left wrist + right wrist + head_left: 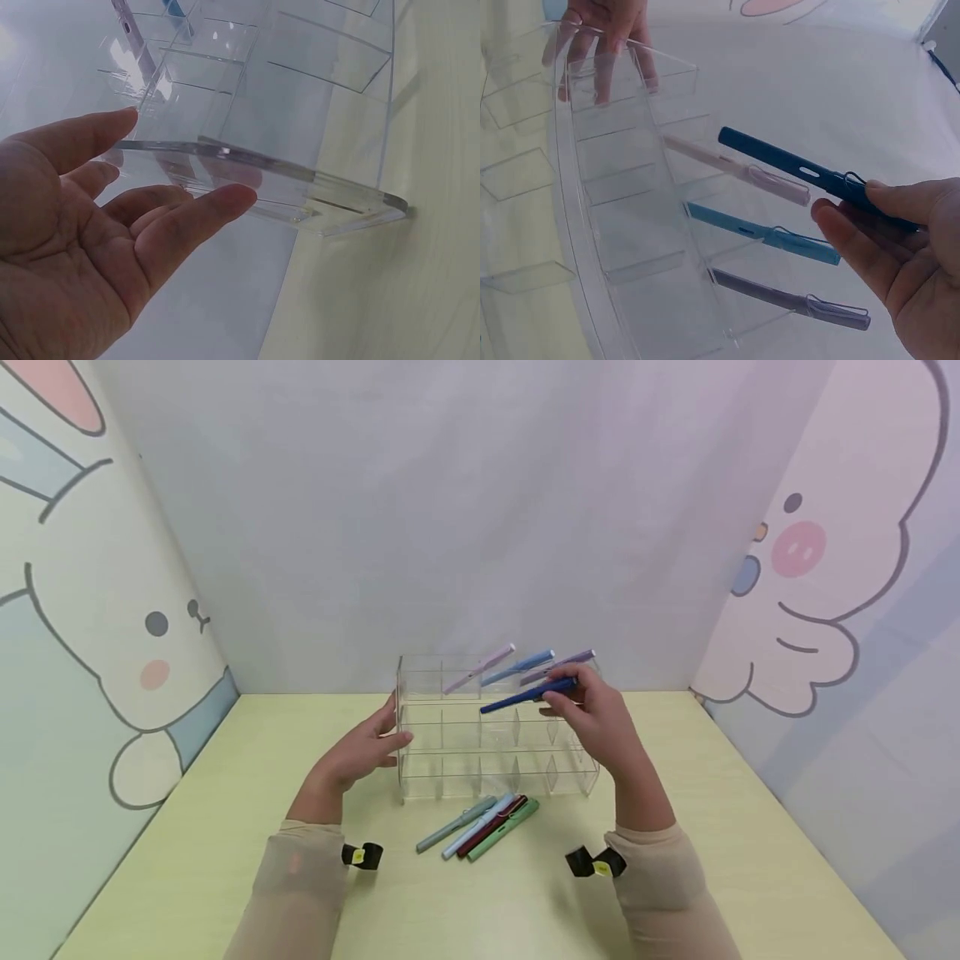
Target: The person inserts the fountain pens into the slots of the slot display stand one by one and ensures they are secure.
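Observation:
My right hand [600,718] pinches a dark blue capped pen [517,697] near its clip end, between thumb and fingers. The pen is held tilted above the clear acrylic organizer [498,750], in front of its back row. Against the organizer's left side panel [225,154] rests my left hand [360,747], its fingers spread and relaxed. Three capped pens lean in the back row: a pale pink pen [742,172], a light blue pen [765,234] and a purple pen [791,301]. Their clip ends stick out past the organizer.
Several pens lie side by side on the table in front of the organizer: a grey-green pen [457,824], a pale blue pen [478,827], a dark red pen [491,828] and a green pen [506,830]. A grey curtain [450,527] hangs behind the pale yellow table [225,860].

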A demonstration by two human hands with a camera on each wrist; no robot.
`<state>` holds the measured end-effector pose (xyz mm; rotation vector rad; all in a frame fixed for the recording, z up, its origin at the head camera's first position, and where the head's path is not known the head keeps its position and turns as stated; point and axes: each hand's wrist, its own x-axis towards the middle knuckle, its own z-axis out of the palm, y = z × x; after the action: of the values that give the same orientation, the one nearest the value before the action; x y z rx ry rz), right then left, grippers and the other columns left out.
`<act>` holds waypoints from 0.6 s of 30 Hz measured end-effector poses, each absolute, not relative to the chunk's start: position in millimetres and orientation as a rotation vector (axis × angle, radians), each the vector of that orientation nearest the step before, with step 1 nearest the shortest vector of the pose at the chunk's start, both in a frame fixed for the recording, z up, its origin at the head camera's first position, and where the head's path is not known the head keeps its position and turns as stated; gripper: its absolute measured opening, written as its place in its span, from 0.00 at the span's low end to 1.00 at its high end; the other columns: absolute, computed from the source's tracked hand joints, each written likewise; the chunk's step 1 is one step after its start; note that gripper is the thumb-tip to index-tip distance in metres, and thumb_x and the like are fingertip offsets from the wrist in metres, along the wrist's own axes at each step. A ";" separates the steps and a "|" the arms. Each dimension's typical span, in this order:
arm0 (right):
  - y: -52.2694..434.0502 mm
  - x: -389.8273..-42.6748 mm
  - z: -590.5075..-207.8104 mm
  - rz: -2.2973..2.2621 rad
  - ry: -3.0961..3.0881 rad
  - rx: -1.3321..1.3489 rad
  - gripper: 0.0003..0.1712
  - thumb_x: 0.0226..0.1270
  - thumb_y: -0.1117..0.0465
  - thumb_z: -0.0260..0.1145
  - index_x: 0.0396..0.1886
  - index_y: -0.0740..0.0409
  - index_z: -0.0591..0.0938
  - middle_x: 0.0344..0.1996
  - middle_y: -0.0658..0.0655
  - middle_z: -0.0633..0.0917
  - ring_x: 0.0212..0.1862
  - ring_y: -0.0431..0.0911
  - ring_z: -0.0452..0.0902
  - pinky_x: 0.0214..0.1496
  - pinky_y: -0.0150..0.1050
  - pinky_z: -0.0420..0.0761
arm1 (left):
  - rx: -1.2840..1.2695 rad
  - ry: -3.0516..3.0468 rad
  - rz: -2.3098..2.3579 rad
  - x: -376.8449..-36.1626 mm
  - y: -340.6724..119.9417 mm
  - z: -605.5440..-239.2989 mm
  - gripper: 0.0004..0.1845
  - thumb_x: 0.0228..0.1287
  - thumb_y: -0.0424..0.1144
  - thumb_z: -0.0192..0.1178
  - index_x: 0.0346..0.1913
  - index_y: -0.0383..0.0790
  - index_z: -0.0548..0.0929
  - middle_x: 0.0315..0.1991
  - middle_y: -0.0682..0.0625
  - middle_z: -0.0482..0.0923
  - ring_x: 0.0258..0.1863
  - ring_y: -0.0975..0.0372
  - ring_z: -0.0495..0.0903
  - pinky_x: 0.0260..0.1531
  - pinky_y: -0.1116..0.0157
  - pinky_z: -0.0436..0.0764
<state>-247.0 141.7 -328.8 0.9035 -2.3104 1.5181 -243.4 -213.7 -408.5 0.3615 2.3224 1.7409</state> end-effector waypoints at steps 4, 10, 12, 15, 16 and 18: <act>133.8 -245.4 -325.8 1.711 -2.101 0.934 0.18 0.67 0.72 0.55 0.56 0.70 0.69 0.46 0.67 0.77 0.44 0.60 0.78 0.44 0.43 0.80 | 0.367 2.326 1.733 -243.6 -213.0 -408.5 0.41 0.65 0.52 0.55 0.68 0.78 0.38 0.73 0.51 0.41 0.66 0.48 0.56 0.51 0.49 0.74; 124.5 -246.2 -332.5 1.900 -1.935 0.899 0.20 0.66 0.75 0.54 0.56 0.75 0.62 0.47 0.73 0.76 0.45 0.61 0.77 0.44 0.48 0.79 | 0.354 2.345 1.712 -243.3 -212.9 -405.3 0.41 0.64 0.54 0.55 0.68 0.79 0.38 0.73 0.49 0.40 0.66 0.48 0.57 0.52 0.50 0.74; 121.9 -248.3 -336.5 1.922 -1.914 0.884 0.20 0.66 0.75 0.54 0.55 0.75 0.62 0.46 0.73 0.76 0.45 0.61 0.78 0.44 0.49 0.79 | 0.349 2.348 1.705 -242.8 -212.8 -404.5 0.41 0.64 0.54 0.55 0.68 0.78 0.37 0.73 0.49 0.39 0.66 0.48 0.57 0.52 0.50 0.74; 118.1 -251.0 -342.3 1.917 -1.918 0.869 0.19 0.65 0.74 0.56 0.53 0.74 0.65 0.45 0.72 0.77 0.44 0.61 0.78 0.44 0.48 0.80 | 0.342 2.346 1.703 -242.2 -212.1 -403.6 0.42 0.63 0.55 0.56 0.68 0.77 0.37 0.73 0.49 0.38 0.66 0.48 0.57 0.52 0.51 0.74; 116.8 -251.8 -344.1 1.907 -1.925 0.867 0.18 0.65 0.74 0.57 0.53 0.74 0.65 0.44 0.71 0.77 0.44 0.61 0.79 0.44 0.48 0.80 | 0.342 2.345 1.702 -242.2 -212.0 -403.3 0.42 0.63 0.55 0.56 0.68 0.77 0.37 0.73 0.49 0.38 0.66 0.48 0.57 0.52 0.51 0.74; 114.3 -252.9 -346.6 1.883 -1.944 0.858 0.18 0.65 0.73 0.57 0.53 0.73 0.67 0.44 0.69 0.78 0.44 0.61 0.79 0.44 0.48 0.80 | 0.346 2.344 1.705 -242.3 -211.6 -402.6 0.42 0.63 0.54 0.56 0.68 0.77 0.37 0.73 0.49 0.39 0.66 0.48 0.57 0.52 0.51 0.74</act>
<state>-252.9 114.3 -346.6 0.8575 -1.9444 1.8831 -242.3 -211.6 -402.6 0.3456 2.3439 1.7053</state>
